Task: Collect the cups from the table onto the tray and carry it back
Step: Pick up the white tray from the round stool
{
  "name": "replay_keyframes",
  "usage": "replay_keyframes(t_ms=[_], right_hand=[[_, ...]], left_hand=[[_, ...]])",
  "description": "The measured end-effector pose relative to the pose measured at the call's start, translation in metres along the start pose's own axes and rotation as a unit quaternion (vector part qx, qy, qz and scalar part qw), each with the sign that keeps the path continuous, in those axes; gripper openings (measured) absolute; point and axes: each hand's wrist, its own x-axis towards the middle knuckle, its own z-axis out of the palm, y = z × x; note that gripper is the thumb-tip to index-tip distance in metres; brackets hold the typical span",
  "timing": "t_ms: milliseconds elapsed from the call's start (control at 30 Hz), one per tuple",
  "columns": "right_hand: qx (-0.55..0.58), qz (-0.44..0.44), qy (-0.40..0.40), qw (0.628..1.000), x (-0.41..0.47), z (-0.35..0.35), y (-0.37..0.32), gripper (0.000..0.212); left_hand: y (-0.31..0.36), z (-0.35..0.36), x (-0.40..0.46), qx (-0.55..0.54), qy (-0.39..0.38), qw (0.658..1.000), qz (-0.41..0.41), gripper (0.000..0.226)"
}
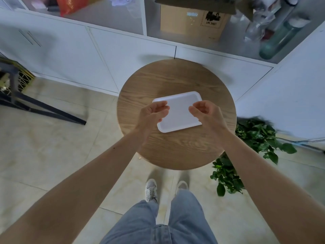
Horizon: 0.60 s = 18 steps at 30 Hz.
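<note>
This looks like an office or storage corner rather than a home. White built-in cabinets [73, 55] run across the upper half of the frame, with open shelf bays above them — a cardboard shipping box [193, 20] at top centre, bottles [274, 30] at upper right, a red bag [72, 4] at upper left. Pale floor tiles [44, 155] fill the lower left, a small round wooden table [175, 76] stands mid-frame, and a potted green plant [249, 143] sits at right.

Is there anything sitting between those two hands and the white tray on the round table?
Nothing visible does. The left hand and right hand hover over the short ends of the empty white tray on the round wooden table, fingers curled and holding nothing.
</note>
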Motion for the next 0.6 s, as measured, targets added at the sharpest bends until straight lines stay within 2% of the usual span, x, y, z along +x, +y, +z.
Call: replay_keyframes(t_ms=[267,500,600], right_hand=[[-0.098,0.039,-0.062,0.992,0.079,-0.018,0.021,0.051],[-0.163,0.084,-0.134,0.974,0.139,-0.027,0.045,0.09],[-0.2,0.105,-0.158,0.961,0.153,-0.028,0.059,0.106]], left_hand=[[-0.014,0.027,0.038,-0.021,0.06,0.997,-0.055,0.033],[-0.034,0.052,0.064,0.02,0.141,0.984,-0.108,0.057],[-0.046,0.057,0.071,0.063,0.144,0.979,-0.13,0.07]])
